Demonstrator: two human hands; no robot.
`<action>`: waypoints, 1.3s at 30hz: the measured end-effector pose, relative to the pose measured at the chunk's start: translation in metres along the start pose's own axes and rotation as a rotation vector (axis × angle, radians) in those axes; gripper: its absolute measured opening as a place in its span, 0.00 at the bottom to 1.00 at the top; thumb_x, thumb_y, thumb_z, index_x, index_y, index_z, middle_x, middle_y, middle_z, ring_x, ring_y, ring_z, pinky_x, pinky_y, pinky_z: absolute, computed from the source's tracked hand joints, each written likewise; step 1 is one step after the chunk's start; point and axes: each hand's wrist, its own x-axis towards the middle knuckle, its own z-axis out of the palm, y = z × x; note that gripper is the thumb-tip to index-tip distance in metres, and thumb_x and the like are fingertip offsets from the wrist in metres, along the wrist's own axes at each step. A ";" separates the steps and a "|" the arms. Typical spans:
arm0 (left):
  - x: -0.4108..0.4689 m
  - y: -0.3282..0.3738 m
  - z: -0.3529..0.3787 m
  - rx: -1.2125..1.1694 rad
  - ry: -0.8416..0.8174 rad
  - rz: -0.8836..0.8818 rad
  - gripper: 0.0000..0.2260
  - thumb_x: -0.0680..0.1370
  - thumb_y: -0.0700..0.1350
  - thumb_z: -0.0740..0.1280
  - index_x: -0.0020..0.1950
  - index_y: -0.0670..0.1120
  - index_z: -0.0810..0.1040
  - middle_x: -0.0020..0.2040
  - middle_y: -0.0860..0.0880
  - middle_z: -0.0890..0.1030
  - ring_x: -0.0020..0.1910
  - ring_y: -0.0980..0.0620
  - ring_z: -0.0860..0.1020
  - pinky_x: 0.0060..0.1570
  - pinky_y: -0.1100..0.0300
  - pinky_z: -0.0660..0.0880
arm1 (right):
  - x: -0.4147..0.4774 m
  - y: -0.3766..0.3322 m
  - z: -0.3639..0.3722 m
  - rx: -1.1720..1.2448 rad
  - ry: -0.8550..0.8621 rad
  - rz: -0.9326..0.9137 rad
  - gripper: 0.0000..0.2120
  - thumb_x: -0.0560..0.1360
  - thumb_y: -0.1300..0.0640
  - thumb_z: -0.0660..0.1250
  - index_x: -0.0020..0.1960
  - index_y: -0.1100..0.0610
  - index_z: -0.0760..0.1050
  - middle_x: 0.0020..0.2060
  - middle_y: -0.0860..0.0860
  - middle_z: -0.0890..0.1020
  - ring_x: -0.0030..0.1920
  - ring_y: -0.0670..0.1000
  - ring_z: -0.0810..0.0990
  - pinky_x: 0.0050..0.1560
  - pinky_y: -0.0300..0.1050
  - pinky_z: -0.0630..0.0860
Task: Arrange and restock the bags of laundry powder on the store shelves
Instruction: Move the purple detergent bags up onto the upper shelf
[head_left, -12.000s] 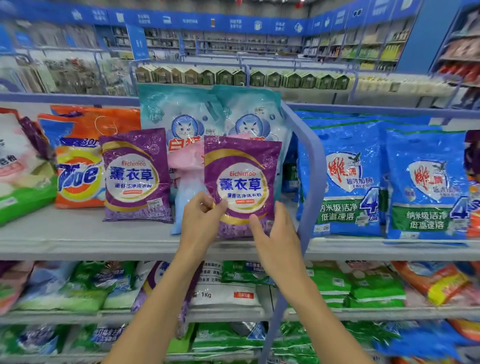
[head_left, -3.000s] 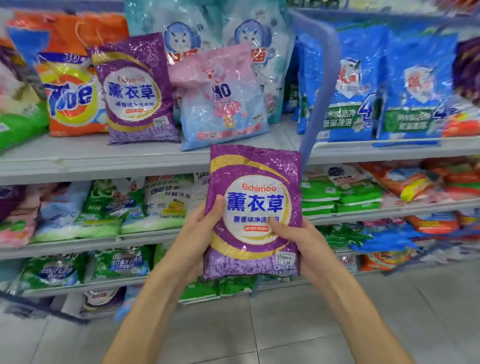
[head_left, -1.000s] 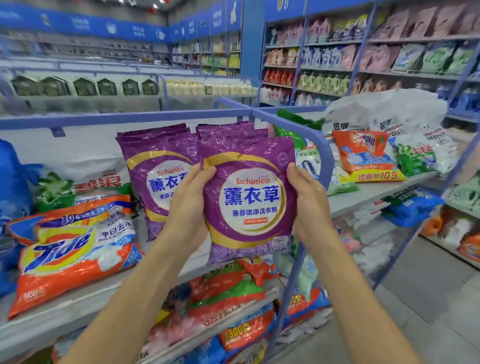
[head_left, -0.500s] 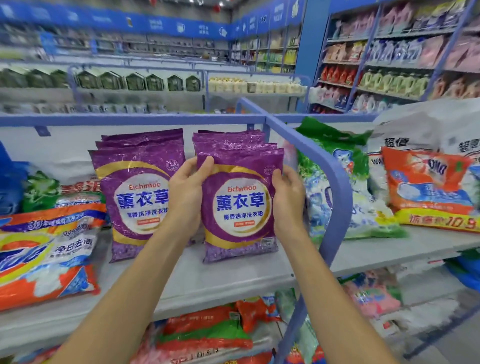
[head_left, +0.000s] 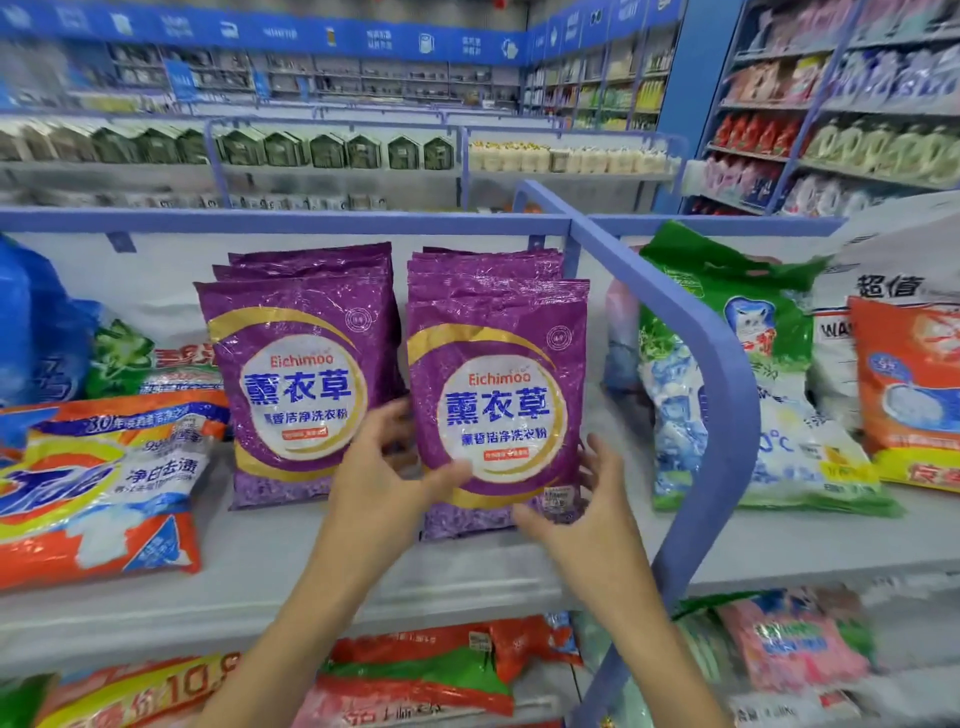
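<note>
shiny purple plastic bag of laundry powder (head_left: 498, 395) now stands on grey metal shelf (head_left: 291, 561) fronting right stack of matching purple bags (head_left: 483, 265); left hand (head_left: 379, 473) slid low, pinching its lower-left edge, right hand (head_left: 587, 514) spread loose against lower-right corner, so placement looks near done

green house-shaped boxes (head_left: 322, 150) lining up along a rear aisle, pale cream packs (head_left: 566, 156) sitting just right of them, blue banner (head_left: 311, 34) running overhead, blurred red bottles (head_left: 748, 132) standing beside a blue pillar (head_left: 696, 104)
</note>
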 end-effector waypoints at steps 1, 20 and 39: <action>-0.007 -0.006 0.001 0.073 -0.065 -0.047 0.33 0.65 0.43 0.84 0.65 0.54 0.72 0.56 0.55 0.82 0.52 0.57 0.81 0.49 0.60 0.79 | -0.001 0.005 -0.001 -0.074 -0.023 0.011 0.44 0.70 0.60 0.80 0.76 0.46 0.59 0.66 0.42 0.75 0.64 0.43 0.78 0.56 0.32 0.72; -0.006 -0.022 0.013 0.540 0.012 0.032 0.15 0.69 0.45 0.80 0.51 0.48 0.78 0.43 0.54 0.83 0.42 0.55 0.80 0.37 0.64 0.73 | 0.009 0.011 0.003 -0.311 0.046 -0.091 0.34 0.75 0.60 0.73 0.77 0.47 0.63 0.67 0.45 0.75 0.65 0.49 0.77 0.60 0.45 0.76; -0.169 -0.053 -0.165 0.975 0.049 0.125 0.29 0.84 0.61 0.55 0.82 0.51 0.58 0.80 0.52 0.65 0.79 0.48 0.57 0.78 0.55 0.53 | -0.152 -0.046 0.106 -0.606 -0.208 -0.257 0.30 0.82 0.40 0.61 0.80 0.51 0.63 0.80 0.46 0.63 0.81 0.48 0.57 0.80 0.48 0.56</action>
